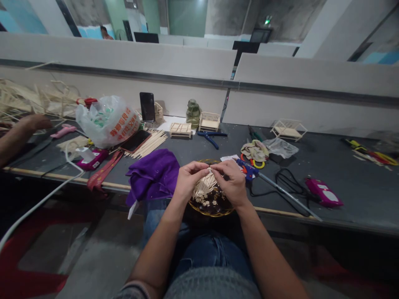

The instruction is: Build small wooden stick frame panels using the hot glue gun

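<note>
Over a dark basket with a gold rim [215, 214], my left hand [193, 176] and my right hand [230, 179] meet fingertip to fingertip. Both are closed in a pinch on a tiny pale wooden piece [210, 169], mostly covered by the fingers; its exact shape cannot be made out. Inside the basket lie a bundle of short pale sticks [204, 185] and several small flower-shaped pieces [214, 202]. A purple cloth [154, 172] is left of my left hand. Close to my right hand rests a blue glue gun [248, 169].
Small stick-built furniture models [181, 130] stand along the back with a green jar [193, 113]. Blue pliers [212, 138], long sticks [149, 143], a plastic bag [109, 120] and a cable [286, 182] lie around. Another person's arm [21, 133] reaches in at left.
</note>
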`<state>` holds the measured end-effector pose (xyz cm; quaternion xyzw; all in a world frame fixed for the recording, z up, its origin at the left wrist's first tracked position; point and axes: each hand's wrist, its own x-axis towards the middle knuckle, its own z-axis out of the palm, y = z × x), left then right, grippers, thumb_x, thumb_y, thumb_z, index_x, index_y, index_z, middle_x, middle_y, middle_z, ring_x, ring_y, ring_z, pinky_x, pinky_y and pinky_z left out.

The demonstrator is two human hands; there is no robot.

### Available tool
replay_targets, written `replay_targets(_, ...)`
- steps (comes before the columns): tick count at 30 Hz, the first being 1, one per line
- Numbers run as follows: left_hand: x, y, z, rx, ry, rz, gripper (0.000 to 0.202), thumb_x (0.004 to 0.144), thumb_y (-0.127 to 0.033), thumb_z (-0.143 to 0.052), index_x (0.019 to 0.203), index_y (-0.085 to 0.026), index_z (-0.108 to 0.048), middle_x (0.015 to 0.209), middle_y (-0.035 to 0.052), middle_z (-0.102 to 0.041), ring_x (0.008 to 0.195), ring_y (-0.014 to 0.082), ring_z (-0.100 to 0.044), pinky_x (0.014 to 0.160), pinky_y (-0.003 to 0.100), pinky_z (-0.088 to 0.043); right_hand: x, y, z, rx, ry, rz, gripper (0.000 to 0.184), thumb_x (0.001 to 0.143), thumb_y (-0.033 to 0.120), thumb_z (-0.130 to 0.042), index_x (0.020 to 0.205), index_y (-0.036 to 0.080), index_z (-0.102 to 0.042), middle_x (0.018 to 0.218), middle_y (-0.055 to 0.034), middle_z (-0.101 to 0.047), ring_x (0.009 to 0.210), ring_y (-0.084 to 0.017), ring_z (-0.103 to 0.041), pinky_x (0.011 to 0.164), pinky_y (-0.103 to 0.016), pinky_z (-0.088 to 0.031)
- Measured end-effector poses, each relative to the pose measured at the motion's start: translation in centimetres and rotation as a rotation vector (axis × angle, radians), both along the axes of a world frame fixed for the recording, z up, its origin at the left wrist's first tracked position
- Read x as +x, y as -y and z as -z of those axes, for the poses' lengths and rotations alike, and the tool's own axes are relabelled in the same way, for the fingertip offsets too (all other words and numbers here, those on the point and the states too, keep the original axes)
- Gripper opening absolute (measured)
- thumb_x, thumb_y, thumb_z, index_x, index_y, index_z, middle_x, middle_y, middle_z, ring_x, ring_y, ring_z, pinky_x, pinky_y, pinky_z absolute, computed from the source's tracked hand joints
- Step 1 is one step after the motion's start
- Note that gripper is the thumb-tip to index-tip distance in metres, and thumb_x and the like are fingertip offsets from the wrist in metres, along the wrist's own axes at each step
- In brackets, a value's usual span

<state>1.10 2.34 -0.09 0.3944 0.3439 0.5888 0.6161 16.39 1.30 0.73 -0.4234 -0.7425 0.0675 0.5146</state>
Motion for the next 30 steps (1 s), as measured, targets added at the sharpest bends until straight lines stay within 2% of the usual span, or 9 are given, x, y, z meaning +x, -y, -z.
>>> replay_targets(11,0.1,0.0,0.0,0.019,-0.041,-0.025,0.022,0.06,-0.025,-0.086,0.076,-0.014,-0.075,0.071,0.0017,-0.071,0.065,0.0108,-0.061,0.066,0.022,-0.047,0.0,-0.1,0.0,-0.014,-0.031,-0.012,0.014,0.091,0.021,-0.061,0.1,0.023,-0.071,0.089,-0.0038,-0.067,0.086,-0.019,-0.06,0.079,-0.035,-0.048)
replay_targets(15,-0.1,0.0,0.1,0.004,-0.046,-0.044,0.021,0.061,-0.025,-0.086,0.076,-0.015,-0.075,0.07,0.0017,-0.071,0.065,0.0106,-0.061,0.065,0.021,-0.047,0.9,0.2,0.0,-0.068,-0.053,0.054,0.014,0.092,0.023,-0.059,0.098,0.022,-0.071,0.092,-0.0041,-0.068,0.089,-0.019,-0.062,0.083,-0.033,-0.048)
replay_targets(17,-0.1,-0.1,0.2,-0.007,-0.033,-0.049,0.021,0.062,-0.025,-0.086,0.076,-0.015,-0.076,0.07,0.0017,-0.071,0.064,0.0105,-0.061,0.065,0.021,-0.047,1.9,0.4,0.0,-0.148,-0.046,0.103,0.013,0.092,0.026,-0.058,0.093,0.021,-0.07,0.09,-0.0037,-0.069,0.086,-0.018,-0.063,0.08,-0.032,-0.047)
replay_targets(20,-0.1,-0.3,0.3,-0.027,0.019,-0.065,0.02,0.061,-0.024,-0.086,0.076,-0.015,-0.076,0.068,0.0007,-0.07,0.059,0.0082,-0.058,0.061,0.019,-0.046,3.5,0.7,0.0,-0.355,0.079,0.14,0.016,0.091,0.032,-0.059,0.085,0.022,-0.069,0.081,-0.0015,-0.07,0.076,-0.017,-0.064,0.071,-0.029,-0.045)
replay_targets(23,-0.1,-0.5,0.2,-0.044,0.078,-0.074,0.02,0.06,-0.024,-0.086,0.075,-0.015,-0.076,0.064,-0.0009,-0.067,0.054,0.0055,-0.053,0.057,0.018,-0.043,4.8,0.7,0.3,-0.507,0.347,0.092,0.009,0.087,0.025,-0.06,0.081,0.022,-0.068,0.079,-0.0008,-0.07,0.076,-0.018,-0.063,0.068,-0.028,-0.042)
replay_targets(26,-0.2,-0.6,0.2,-0.061,0.095,-0.073,0.021,0.059,-0.024,-0.087,0.075,-0.015,-0.076,0.062,-0.0018,-0.065,0.052,0.004,-0.05,0.054,0.016,-0.04,5.3,0.4,1.1,-0.516,0.521,0.027,0.011,0.084,0.017,-0.058,0.084,0.022,-0.067,0.085,-0.0023,-0.07,0.082,-0.018,-0.063,0.071,-0.028,-0.042)
replay_targets(30,-0.4,-0.8,0.3,-0.091,0.106,-0.066,0.023,0.058,-0.025,-0.088,0.075,-0.015,-0.076,0.064,-0.0016,-0.066,0.052,0.0038,-0.049,0.053,0.017,-0.038,5.0,0.0,2.3,-0.407,0.574,0.04,0.011,0.085,0.017,-0.058,0.084,0.022,-0.068,0.085,-0.0038,-0.069,0.082,-0.019,-0.062,0.072,-0.029,-0.043)
